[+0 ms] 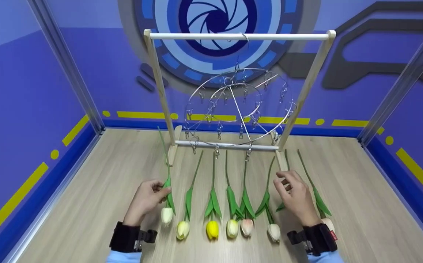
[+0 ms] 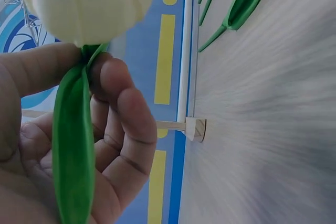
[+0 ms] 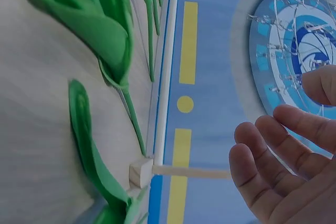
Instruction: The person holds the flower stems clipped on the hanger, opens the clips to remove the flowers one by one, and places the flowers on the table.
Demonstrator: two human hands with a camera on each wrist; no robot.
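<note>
My left hand (image 1: 147,199) pinches a cream-white tulip (image 1: 167,216) by its green stem, just under the bloom, as the left wrist view shows closely (image 2: 86,6). The stem points away from me, up past the rack's left foot. My right hand (image 1: 296,193) hovers above the tabletop with loosely bent fingers and nothing in them. Beneath and beside it lie tulips, partly hidden by the hand and wrist. Between the hands several tulips lie in a row, blooms toward me, among them a yellow tulip (image 1: 212,230), a pinkish tulip (image 1: 247,227) and a pale tulip (image 1: 274,232).
Behind the flowers stands a wooden rack (image 1: 160,84) with a white top bar (image 1: 196,36). From the bar hangs a round wire hanger (image 1: 238,104) with many small metal clips. Blue printed panels (image 1: 98,65) enclose the wooden table (image 1: 87,204) at the back and sides.
</note>
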